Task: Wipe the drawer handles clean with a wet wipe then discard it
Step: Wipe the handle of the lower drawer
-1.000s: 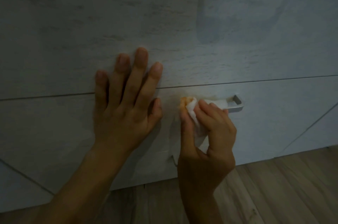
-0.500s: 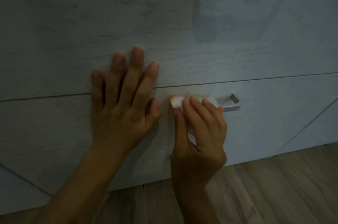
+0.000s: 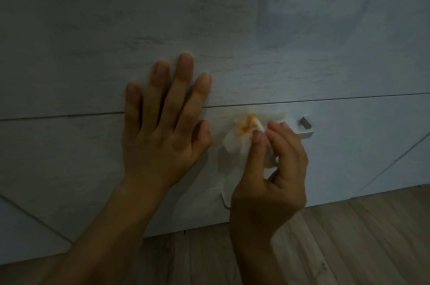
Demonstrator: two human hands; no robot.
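A white wet wipe (image 3: pixel 237 140) with an orange stain is bunched over the left part of a metal bar handle (image 3: pixel 303 130) on the lowest drawer front (image 3: pixel 360 145). My right hand (image 3: pixel 274 168) pinches the wipe between thumb and curled fingers against the handle. Only the handle's right end shows past my fingers. My left hand (image 3: pixel 165 121) lies flat with straight fingers on the pale wood-grain front, across the seam between the two drawers, just left of the wipe.
The upper drawer front (image 3: pixel 232 28) fills the top of the view. Wood-look floor (image 3: pixel 349 238) runs along the bottom right below the cabinet. Diagonal panel seams show at the lower left and right.
My right hand has slid the wipe back and forth along the handle; the wipe's stained fold now shows more to the left of my thumb. My left hand has stayed put.
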